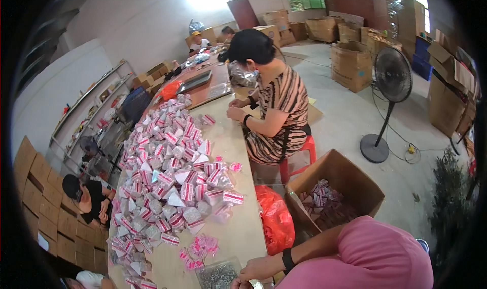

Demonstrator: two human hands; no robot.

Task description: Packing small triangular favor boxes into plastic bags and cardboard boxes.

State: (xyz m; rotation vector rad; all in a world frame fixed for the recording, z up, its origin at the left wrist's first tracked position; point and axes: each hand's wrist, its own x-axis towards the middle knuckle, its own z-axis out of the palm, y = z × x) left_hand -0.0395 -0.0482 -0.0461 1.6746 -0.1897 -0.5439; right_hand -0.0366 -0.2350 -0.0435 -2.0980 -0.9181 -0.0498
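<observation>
- Table (241, 233): wrapped packs (162, 187) heaped along L edge.
- Grey bits (217, 276) nr R edge, beside my R hand (260, 268).
- L hand (239, 285) mostly cut off; can't tell either grip.
- Best keep both close in.

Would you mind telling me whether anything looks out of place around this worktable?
A cord lies in loose curves across the floor beside the standing fan, where a foot might catch it. The packets are heaped loosely, but nothing looks clearly damaged.
</observation>
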